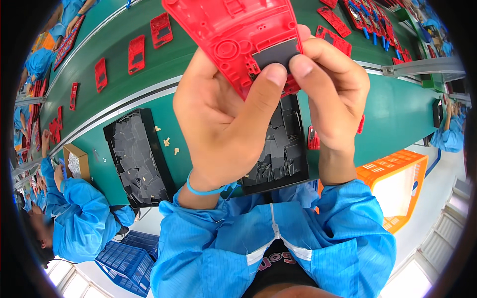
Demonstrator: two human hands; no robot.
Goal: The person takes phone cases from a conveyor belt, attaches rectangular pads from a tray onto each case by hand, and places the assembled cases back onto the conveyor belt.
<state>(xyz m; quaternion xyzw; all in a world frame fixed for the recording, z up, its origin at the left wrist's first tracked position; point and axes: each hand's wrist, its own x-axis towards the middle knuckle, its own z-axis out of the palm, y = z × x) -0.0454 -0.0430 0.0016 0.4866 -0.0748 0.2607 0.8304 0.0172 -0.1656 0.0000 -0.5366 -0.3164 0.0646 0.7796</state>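
Close to the camera, a red plastic housing shell [233, 39] is held up in both my hands. My left hand [223, 119] wraps its left and lower side, the thumb lying across the front. On the right, my right hand [330, 89] grips the shell's edge with fingers behind it. Both thumbs press at a dark grey rectangular pad [276, 53] sitting in a recess of the shell. Below my hands, a black tray [300, 164] full of similar grey pads is partly hidden. Another black tray [158, 159] of grey pads lies to the left.
Several red shells [136, 54] lie spaced along the green conveyor belt [117, 42] beyond a metal rail. Small beige pieces [167, 142] are scattered between the trays. An orange crate [417, 171] stands at right. A co-worker in blue [84, 218] sits at left by a cardboard box [82, 158].
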